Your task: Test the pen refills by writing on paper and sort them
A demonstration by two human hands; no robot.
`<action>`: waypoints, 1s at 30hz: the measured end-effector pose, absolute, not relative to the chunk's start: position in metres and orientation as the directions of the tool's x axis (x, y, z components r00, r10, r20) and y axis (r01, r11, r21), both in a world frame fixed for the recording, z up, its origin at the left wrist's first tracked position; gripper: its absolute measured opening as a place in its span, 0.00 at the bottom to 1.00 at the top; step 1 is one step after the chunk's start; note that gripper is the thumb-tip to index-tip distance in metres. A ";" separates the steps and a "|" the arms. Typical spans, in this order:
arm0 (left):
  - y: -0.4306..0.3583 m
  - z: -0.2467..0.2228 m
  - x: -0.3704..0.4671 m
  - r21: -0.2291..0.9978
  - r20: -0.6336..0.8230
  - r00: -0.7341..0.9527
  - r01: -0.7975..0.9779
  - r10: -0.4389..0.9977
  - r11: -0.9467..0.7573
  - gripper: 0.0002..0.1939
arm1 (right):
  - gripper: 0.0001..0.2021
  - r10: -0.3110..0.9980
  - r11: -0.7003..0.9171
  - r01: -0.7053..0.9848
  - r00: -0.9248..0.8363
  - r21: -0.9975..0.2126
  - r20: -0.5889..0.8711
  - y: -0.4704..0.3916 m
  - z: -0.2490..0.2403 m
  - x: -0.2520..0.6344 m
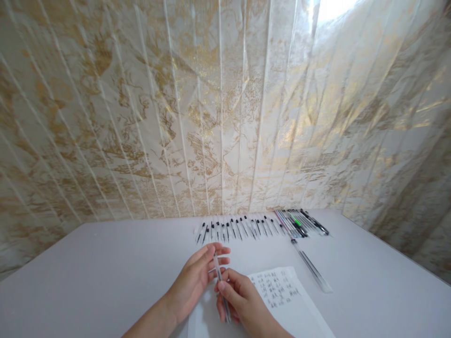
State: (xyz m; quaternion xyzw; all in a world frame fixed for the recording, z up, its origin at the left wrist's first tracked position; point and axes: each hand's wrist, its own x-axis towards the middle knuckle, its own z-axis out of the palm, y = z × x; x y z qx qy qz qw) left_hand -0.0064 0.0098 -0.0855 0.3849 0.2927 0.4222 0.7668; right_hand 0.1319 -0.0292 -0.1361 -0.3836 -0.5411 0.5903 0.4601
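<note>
A clear pen (217, 266) with a dark lower end is pinched between the thumb and fingers of my right hand (240, 298). It slants upward, its upper end close to the thumb of my left hand (195, 272). That left hand is turned palm inward with its fingers apart, beside the pen; whether the thumb touches it is hard to tell. Below both hands lies white paper (287, 319) with rows of handwriting on its upper part.
Several refills or thin pens with black caps (239, 229) lie in a row at the table's (88, 272) back edge. Bundled pens (303, 223) lie right of them. A clear sleeve of dark sticks (312, 266) lies right of the paper. A patterned curtain (211, 117) hangs behind.
</note>
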 end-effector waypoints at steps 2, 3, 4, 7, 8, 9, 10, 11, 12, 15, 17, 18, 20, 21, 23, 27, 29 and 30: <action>0.010 -0.088 -0.006 0.851 -0.128 0.434 -0.414 0.892 0.323 0.08 | 0.22 0.959 0.000 -0.109 -0.283 -0.994 0.031 -0.029 -0.136 0.132; 0.010 -0.090 -0.006 0.859 -0.118 0.425 -0.410 0.897 0.307 0.08 | 0.22 0.958 -0.004 -0.102 -0.284 -0.995 0.026 -0.029 -0.137 0.132; 0.011 -0.091 -0.006 0.864 -0.107 0.425 -0.407 0.899 0.295 0.09 | 0.22 0.958 -0.006 -0.100 -0.287 -0.995 0.023 -0.030 -0.136 0.132; 0.014 -0.095 -0.008 0.855 -0.102 0.459 -0.413 0.882 0.314 0.09 | 0.22 0.950 -0.013 -0.143 -0.311 -0.990 0.033 -0.030 -0.135 0.131; 0.015 -0.095 -0.009 0.845 -0.108 0.475 -0.419 0.873 0.333 0.10 | 0.22 0.946 -0.020 -0.166 -0.323 -0.986 0.035 -0.030 -0.135 0.131; 0.015 -0.095 -0.009 0.835 -0.112 0.488 -0.426 0.866 0.348 0.10 | 0.22 0.942 -0.027 -0.186 -0.332 -0.982 0.037 -0.030 -0.134 0.131; 0.015 -0.094 -0.009 0.828 -0.113 0.498 -0.431 0.860 0.359 0.11 | 0.23 0.941 -0.034 -0.200 -0.336 -0.979 0.036 -0.030 -0.134 0.131; 0.014 -0.093 -0.008 0.824 -0.115 0.501 -0.435 0.858 0.364 0.13 | 0.23 0.943 -0.037 -0.206 -0.331 -0.978 0.034 -0.030 -0.133 0.131; 0.013 -0.092 -0.008 0.821 -0.120 0.496 -0.437 0.860 0.366 0.14 | 0.23 0.947 -0.036 -0.207 -0.321 -0.978 0.033 -0.030 -0.133 0.131; 0.010 -0.091 -0.006 0.821 -0.145 0.461 -0.438 0.875 0.367 0.11 | 0.22 0.957 -0.024 -0.178 -0.289 -0.984 0.029 -0.029 -0.135 0.131; 0.009 -0.092 -0.006 0.836 -0.136 0.441 -0.429 0.887 0.341 0.09 | 0.21 0.957 -0.025 -0.154 -0.288 -0.988 0.021 -0.030 -0.136 0.131; 0.010 -0.093 -0.006 0.847 -0.121 0.440 -0.421 0.890 0.324 0.09 | 0.21 0.956 -0.029 -0.146 -0.292 -0.989 0.015 -0.030 -0.137 0.131; 0.011 -0.093 -0.006 0.864 -0.092 0.450 -0.408 0.888 0.296 0.09 | 0.21 0.954 -0.037 -0.143 -0.298 -0.989 0.007 -0.030 -0.137 0.132; 0.013 -0.093 -0.007 0.864 -0.084 0.455 -0.409 0.886 0.292 0.09 | 0.21 0.953 -0.043 -0.153 -0.303 -0.987 0.006 -0.030 -0.137 0.132; 0.015 -0.093 -0.008 0.853 -0.087 0.458 -0.424 0.885 0.303 0.08 | 0.21 0.944 -0.067 -0.193 -0.330 -0.979 0.001 -0.031 -0.136 0.133; 0.015 -0.092 -0.010 0.815 -0.121 0.468 -0.456 0.875 0.357 0.07 | 0.21 0.909 -0.138 -0.305 -0.416 -0.942 0.002 -0.031 -0.133 0.133; 0.013 -0.093 -0.010 0.791 -0.131 0.483 -0.476 0.866 0.385 0.07 | 0.22 0.890 -0.170 -0.376 -0.456 -0.911 0.022 -0.032 -0.131 0.132; 0.012 -0.093 -0.010 0.779 -0.134 0.489 -0.486 0.862 0.396 0.06 | 0.22 0.880 -0.190 -0.413 -0.475 -0.891 0.033 -0.033 -0.129 0.131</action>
